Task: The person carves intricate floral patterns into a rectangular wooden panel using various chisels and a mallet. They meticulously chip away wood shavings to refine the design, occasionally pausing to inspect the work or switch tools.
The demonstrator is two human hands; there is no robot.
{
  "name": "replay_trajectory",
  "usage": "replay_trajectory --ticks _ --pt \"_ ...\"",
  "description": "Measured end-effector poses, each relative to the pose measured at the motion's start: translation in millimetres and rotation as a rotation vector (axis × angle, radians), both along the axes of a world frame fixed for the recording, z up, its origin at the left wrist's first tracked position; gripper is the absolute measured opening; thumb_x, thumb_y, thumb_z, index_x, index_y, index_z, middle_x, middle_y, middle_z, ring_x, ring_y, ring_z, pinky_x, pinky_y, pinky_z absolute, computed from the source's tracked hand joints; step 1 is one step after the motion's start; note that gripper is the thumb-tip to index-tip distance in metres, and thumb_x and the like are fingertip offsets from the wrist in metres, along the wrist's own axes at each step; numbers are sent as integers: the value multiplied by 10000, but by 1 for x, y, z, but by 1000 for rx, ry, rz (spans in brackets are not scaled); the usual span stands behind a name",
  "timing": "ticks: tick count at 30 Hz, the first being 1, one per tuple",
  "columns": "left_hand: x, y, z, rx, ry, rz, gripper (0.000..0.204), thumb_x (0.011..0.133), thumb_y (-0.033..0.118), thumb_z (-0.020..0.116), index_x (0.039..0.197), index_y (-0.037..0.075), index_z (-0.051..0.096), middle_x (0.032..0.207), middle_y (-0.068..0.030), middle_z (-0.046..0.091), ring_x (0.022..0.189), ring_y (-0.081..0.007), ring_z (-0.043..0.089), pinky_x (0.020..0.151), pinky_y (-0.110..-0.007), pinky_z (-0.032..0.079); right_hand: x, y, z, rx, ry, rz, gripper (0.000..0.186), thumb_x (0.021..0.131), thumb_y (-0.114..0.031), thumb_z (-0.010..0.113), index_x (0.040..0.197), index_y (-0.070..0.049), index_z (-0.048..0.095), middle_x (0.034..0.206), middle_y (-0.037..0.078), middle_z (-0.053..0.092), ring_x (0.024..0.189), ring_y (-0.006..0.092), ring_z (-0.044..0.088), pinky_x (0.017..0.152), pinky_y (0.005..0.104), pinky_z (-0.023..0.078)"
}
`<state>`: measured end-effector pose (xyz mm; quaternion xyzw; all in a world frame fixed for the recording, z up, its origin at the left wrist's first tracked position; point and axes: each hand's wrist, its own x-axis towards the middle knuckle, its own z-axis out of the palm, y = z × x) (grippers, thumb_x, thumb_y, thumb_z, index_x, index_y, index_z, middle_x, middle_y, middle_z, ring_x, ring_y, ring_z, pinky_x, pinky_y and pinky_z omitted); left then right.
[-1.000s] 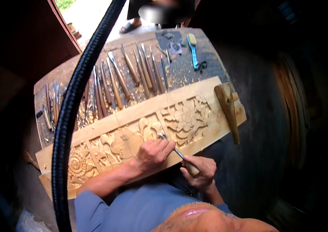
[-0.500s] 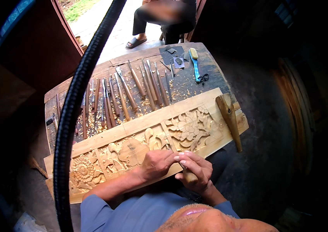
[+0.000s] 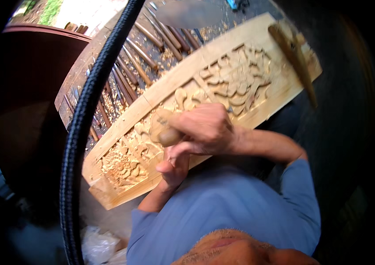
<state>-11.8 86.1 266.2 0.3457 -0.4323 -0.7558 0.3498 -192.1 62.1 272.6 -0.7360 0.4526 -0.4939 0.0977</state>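
The pale carved wooden panel (image 3: 161,99) lies slantwise before me, with leaf and flower relief in framed sections. Over its middle section my right hand (image 3: 207,128) is closed around a wood-handled carving chisel (image 3: 170,137). The rounded butt of its handle points up toward me; the blade is hidden beneath my hand. My left hand (image 3: 176,170) is tucked below and against the right one, near the panel's front edge. Its thumb sticks out, while its fingers are hidden behind the right hand.
Several wood-handled chisels (image 3: 125,79) lie among shavings on the dark table beyond the panel. A wooden mallet (image 3: 292,57) rests across the panel's right end. A black braided cable (image 3: 92,95) crosses the view at left. Crumpled clear plastic (image 3: 98,245) lies low at left.
The view has turned and moved closer over the panel. My hands have shifted left, to the middle section, and the right hand with the chisel now lies over the left.
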Motion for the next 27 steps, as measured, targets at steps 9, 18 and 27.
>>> replay_trajectory --ticks 9,18,27 --pt "52 -10 -56 -116 151 157 973 907 971 277 1200 108 619 1252 -68 657 1236 -185 556 1126 -412 433 43 -31 -32 -263 -117 102 301 801 -368 770 790 -142 572 624 -16 545 520 170 613 497 328 473" --pt "45 -8 -63 -35 121 195 1012 891 985 260 1221 99 620 1285 -78 649 1251 -194 558 1136 -412 435 42 -41 -43 -254 -133 228 469 883 -487 748 687 -156 481 536 -22 475 442 172 559 433 327 435" --pt "51 -10 -61 2 126 195 1052 875 1000 242 1242 89 621 1317 -89 640 1266 -203 560 1146 -411 437 41 -45 -47 -245 -151 187 490 877 -508 756 674 -152 486 517 -16 448 435 177 563 407 336 431"
